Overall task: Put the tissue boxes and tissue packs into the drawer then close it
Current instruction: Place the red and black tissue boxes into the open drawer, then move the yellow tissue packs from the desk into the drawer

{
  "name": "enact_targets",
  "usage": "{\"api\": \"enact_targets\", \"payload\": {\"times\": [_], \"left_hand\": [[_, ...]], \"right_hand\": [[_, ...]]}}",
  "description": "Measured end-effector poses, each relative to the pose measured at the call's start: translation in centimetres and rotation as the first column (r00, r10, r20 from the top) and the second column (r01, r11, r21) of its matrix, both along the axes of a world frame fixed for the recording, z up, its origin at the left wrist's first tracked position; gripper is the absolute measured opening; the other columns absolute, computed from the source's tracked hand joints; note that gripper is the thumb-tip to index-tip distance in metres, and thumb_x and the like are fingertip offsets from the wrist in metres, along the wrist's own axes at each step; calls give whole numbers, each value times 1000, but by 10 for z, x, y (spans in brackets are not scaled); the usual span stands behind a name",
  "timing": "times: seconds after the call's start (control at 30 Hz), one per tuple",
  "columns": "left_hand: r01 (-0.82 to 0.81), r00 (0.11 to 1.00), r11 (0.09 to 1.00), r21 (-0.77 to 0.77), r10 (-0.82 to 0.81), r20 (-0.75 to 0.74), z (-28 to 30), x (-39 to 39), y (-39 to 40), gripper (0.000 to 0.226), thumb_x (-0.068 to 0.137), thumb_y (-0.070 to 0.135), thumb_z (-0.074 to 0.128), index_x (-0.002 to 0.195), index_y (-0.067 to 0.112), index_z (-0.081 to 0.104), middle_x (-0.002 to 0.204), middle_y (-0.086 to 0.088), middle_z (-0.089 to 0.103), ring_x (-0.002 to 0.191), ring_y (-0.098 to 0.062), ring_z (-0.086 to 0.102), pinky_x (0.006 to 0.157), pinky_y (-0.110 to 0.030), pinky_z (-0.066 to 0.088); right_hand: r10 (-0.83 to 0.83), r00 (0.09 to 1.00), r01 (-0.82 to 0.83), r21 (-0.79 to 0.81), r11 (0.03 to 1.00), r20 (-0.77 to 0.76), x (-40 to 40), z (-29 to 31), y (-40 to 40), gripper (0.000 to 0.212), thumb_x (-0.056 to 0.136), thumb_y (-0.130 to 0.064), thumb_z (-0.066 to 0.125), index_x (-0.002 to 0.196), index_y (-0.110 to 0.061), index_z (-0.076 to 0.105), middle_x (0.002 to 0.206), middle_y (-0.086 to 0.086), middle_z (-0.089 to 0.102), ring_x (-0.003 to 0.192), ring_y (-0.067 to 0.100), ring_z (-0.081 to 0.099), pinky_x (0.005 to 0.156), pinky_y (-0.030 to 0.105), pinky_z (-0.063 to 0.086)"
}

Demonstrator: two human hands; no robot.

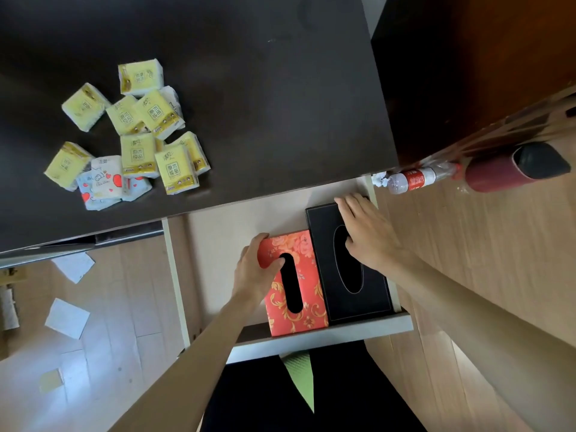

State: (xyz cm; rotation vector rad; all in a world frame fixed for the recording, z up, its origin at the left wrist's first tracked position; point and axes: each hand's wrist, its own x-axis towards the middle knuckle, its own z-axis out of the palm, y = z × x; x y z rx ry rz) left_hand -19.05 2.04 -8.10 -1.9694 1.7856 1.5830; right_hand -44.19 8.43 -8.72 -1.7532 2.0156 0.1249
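Drawer [218, 232] pulled open at 6 o'clock under the desk [249, 88]. Left hand [255, 269] clamped on red floral tissue box [296, 307], thumb at its slot; box probably rides the drawer's front edge. Right hand [364, 232] flat, fingers spread, on black tissue box [352, 294] just beside, inside drawer. Tissue packs [134, 132] heaped on desk at 10 o'clock.

The desk top [249, 88] was dark brown. Most tissue packs [146, 115] were yellow and white, and one pack [101, 179] was white with red hearts. One tissue box [307, 269] was red with a gold and orange flower pattern, the other box [352, 294] black. The drawer [237, 226] was pale beige inside.
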Motion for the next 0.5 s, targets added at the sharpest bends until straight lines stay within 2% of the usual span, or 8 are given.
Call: {"api": "enact_targets", "payload": {"times": [0.07, 0.13, 0.2, 0.27, 0.33, 0.4, 0.5], "left_hand": [[-5, 1000, 1000, 22, 6, -2, 0, 1, -1, 66, 88, 29, 73, 143, 38, 38, 132, 6, 54, 114, -17, 57, 94, -39, 52], [-73, 996, 993, 92, 77, -39, 1, 4, -1, 80, 87, 28, 74, 151, 36, 26, 134, 10, 50, 114, -11, 52, 99, -43, 49], [-182, 974, 966, 183, 203, -104, 5, 9, -1, 86, 88, 27, 73, 155, 31, 20, 132, 12, 49, 113, -11, 53, 97, -38, 50], [-257, 942, 938, 232, 297, -155, 9, 19, -2, 73, 91, 23, 69, 152, 23, 30, 133, 9, 52, 114, -15, 58, 95, -34, 52], [-280, 928, 935, 217, 321, -189, 17, 34, -5, 49, 95, 17, 63, 141, 22, 46, 132, 0, 61, 111, -20, 63, 95, -41, 54], [-291, 918, 943, 162, 323, -232, 29, 51, -12, 34, 97, 8, 58, 126, 24, 56, 119, -1, 69, 106, -21, 66, 91, -45, 56], [-329, 900, 944, 31, 323, -294, 53, 82, -35, 34, 96, 0, 55, 119, 24, 62, 109, 5, 71, 97, -13, 69, 86, -38, 57]], "right_hand": [[-52, 998, 51, 17, 999, 32, 5, 5, -2, 86, 89, -12, 71, 161, -1, 27, 166, 16, 33, 157, 32, 27, 128, 41, 25], [-139, 986, 138, 16, 990, 90, 13, 13, -5, 81, 92, -12, 68, 161, -3, 28, 166, 14, 32, 158, 30, 24, 127, 40, 28], [-252, 951, 261, -27, 965, 179, 24, 23, -6, 66, 92, -8, 66, 154, -5, 43, 160, 11, 42, 152, 28, 34, 119, 39, 37], [-366, 883, 396, -48, 917, 293, 39, 32, -6, 47, 94, -7, 63, 140, -10, 60, 146, 6, 57, 138, 24, 50, 108, 38, 47], [-451, 789, 507, -27, 862, 416, 57, 40, -9, 35, 96, -7, 61, 129, -15, 68, 128, 0, 70, 122, 17, 63, 102, 36, 53], [-482, 718, 555, 3, 832, 502, 79, 48, -17, 31, 97, -7, 60, 123, -18, 71, 118, -5, 74, 112, 10, 67, 100, 34, 55], [-465, 670, 563, 12, 826, 578, 117, 60, -44, 30, 98, -8, 59, 121, -21, 72, 114, -12, 73, 109, -1, 66, 98, 28, 55]]}}
